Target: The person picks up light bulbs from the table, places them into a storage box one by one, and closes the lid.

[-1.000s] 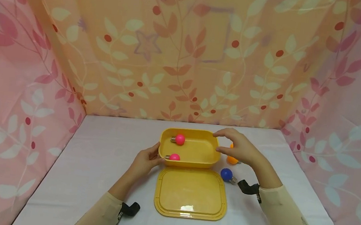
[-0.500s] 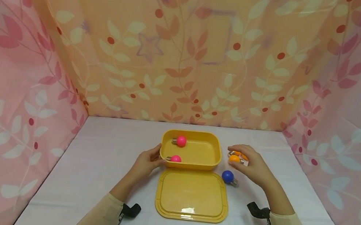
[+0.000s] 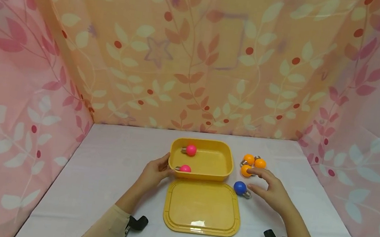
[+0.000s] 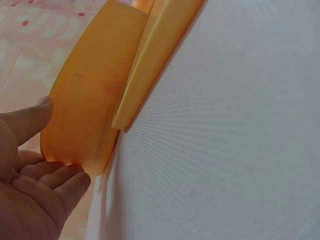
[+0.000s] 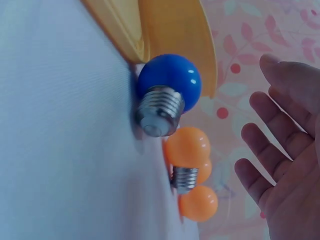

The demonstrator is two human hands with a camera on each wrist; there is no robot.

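One blue bulb [image 3: 240, 187] lies on the bench [image 3: 116, 157] at 9 o'clock from my right hand [image 3: 272, 193], just off the thumb's tip. Its long axis slants: glass toward 10 o'clock, screw base toward 4. That hand is empty, thumb and forefinger held wide, and it is clearly the nearer; my left hand [image 3: 149, 174] is well away, touching the outside of the box [image 3: 201, 177] at the box's 8 o'clock corner, fingers loosely extended. Three orange bulbs [image 3: 260, 163] cluster at 11 o'clock from my right hand; the forefinger overlaps one of them, though I cannot tell whether they touch. From the blue bulb, the box is at 10 o'clock with two pink bulbs [image 3: 191, 150] inside, and the lid [image 3: 203, 206] is at 8, just beside it.
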